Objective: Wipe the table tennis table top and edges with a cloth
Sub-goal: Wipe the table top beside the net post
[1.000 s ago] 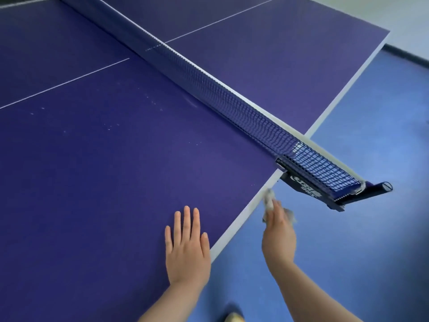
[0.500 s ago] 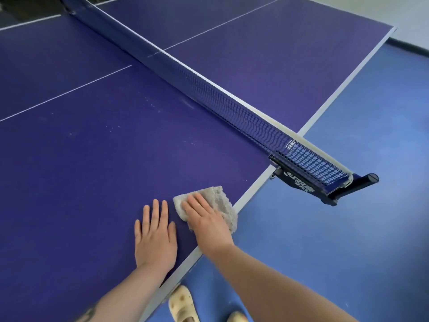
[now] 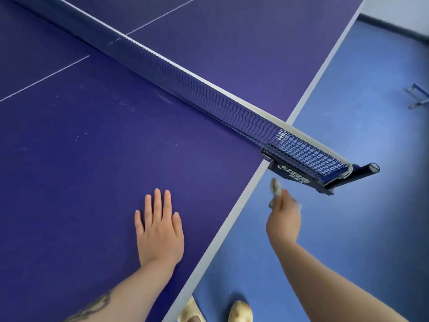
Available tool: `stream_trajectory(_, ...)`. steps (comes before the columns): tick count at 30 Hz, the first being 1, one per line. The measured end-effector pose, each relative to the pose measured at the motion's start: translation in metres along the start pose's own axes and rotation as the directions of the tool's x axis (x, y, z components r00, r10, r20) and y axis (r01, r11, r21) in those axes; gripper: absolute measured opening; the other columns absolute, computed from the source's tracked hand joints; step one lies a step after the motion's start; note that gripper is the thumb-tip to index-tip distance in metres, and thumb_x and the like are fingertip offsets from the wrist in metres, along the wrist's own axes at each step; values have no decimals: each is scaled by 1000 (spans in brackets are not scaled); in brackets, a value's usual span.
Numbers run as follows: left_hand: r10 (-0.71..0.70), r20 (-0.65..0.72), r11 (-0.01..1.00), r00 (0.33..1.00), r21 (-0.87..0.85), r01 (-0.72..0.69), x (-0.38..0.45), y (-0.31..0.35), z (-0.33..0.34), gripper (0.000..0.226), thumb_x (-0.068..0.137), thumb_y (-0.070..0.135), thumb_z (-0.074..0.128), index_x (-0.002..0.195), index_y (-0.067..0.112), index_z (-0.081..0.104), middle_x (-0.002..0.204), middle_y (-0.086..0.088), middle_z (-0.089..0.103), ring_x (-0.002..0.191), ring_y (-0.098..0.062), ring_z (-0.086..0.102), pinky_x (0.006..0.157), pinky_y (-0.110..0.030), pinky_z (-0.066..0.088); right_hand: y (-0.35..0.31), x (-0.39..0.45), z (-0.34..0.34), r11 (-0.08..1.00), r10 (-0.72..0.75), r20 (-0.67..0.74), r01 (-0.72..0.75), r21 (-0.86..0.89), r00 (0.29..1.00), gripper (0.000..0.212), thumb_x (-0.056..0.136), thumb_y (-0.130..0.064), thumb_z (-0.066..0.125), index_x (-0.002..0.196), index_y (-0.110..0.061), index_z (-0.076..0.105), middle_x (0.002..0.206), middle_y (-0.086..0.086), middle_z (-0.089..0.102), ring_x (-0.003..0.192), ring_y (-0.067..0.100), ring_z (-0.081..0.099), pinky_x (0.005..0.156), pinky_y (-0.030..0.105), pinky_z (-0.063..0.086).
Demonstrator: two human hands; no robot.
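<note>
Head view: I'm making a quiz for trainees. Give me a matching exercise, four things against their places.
Things:
1. left hand
2. cloth
3. net clamp
4. shoes

Places:
A. on the blue floor, bottom of view
B. flat on the table top
C. at the table's side edge, by the net
D. held in the right hand, off the table

Pairs: 1-B, 2-D, 3-C, 4-A

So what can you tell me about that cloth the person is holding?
The cloth is small, pale grey-white and looks soft and fuzzy. It is bunched up in the right hand, so only crumpled bits show: one end pokes out past the fingertips, another peeks out at the hand's far side. It is held off the table, beyond its white edge, just below the net clamp, over the blue floor.
</note>
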State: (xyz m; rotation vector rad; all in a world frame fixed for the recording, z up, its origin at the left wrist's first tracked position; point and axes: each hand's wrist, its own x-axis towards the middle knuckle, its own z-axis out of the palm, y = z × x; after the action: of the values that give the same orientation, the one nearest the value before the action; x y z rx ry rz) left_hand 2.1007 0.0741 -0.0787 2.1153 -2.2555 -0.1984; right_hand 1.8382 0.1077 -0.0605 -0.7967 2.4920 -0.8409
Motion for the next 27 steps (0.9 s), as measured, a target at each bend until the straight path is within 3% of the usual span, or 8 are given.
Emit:
stream_trajectory(3, -6, 13, 999, 1000, -31, 6, 2, 0, 0, 58, 99, 40, 20, 153, 19, 22, 159, -4, 24, 148, -24, 20, 116, -49, 20, -5, -33, -7, 994, -46, -79, 54, 92, 996, 36, 101, -27, 26, 115, -23, 58, 104, -10, 59, 88, 26, 59, 56, 31, 37)
stream_trajectory(6, 17, 53, 994, 998, -106, -11, 4, 2, -9, 58, 97, 41, 20, 151, 19, 25, 157, -2, 29, 146, -22, 25, 115, -45, 22, -34, -65, 11, 928, -358, 46, 350, 127, 933, 38, 108, -26, 36, 139, -44, 47, 144, -31, 39, 122, -8, 46, 77, 8, 40)
stream_trajectory(8, 14, 63, 988, 998, -155, -4, 9, -14, -15, 62, 95, 43, 14, 151, 18, 22, 159, 0, 24, 147, -19, 19, 118, -42, 21, -61, -82, 32, 798, -603, 133, 595, 99, 786, 42, 106, -16, 40, 142, -37, 45, 151, -24, 34, 138, -9, 29, 99, 4, 30)
stream_trajectory(10, -22, 44, 987, 999, -156, 29, 18, -45, -20, 63, 95, 43, 10, 152, 19, 19, 160, 1, 20, 148, -19, 16, 119, -42, 19, -77, -96, 63, 557, -812, 240, 829, 48, 532, 44, 98, -11, 43, 139, -21, 55, 149, -10, 44, 142, 4, 32, 114, 20, 28)
stream_trajectory(13, -48, 22, 994, 999, -101, 50, 36, -95, -29, 57, 100, 42, 7, 152, 22, 12, 161, 2, 14, 149, -19, 13, 119, -44, 17, -92, -113, 99, 339, -792, 534, 941, -19, 296, 44, 98, -28, 42, 140, -28, 53, 151, -9, 44, 146, 11, 28, 110, 40, 43)
stream_trajectory(18, -96, 42, 994, 994, -55, 98, 74, -143, -43, 57, 95, 45, -2, 150, 32, -13, 161, 9, -11, 149, -13, -11, 122, -41, 1, -142, -104, 129, 307, -608, 735, 943, -131, 300, 58, 96, -60, 14, 153, -50, 13, 165, -6, -12, 150, 19, -23, 118, 54, -16)
stream_trajectory(24, -138, 26, 990, 990, -29, 139, 89, -147, -39, 57, 101, 42, 10, 154, 29, -8, 162, 7, -8, 150, -17, -9, 122, -44, 1, -140, -53, 117, 546, -443, 540, 693, -470, 715, 69, 87, -67, -4, 154, -50, -6, 165, -4, -20, 148, 20, -29, 118, 51, -17)
stream_trajectory(27, -134, 30, 991, 991, -23, 134, 88, -147, -40, 59, 100, 43, 8, 155, 27, -5, 162, 6, -6, 150, -18, -8, 122, -45, 4, -123, -86, 112, 550, -474, 523, 702, -452, 708, 64, 96, -69, 1, 156, -46, 3, 166, -1, -11, 150, 22, -23, 118, 49, -13)
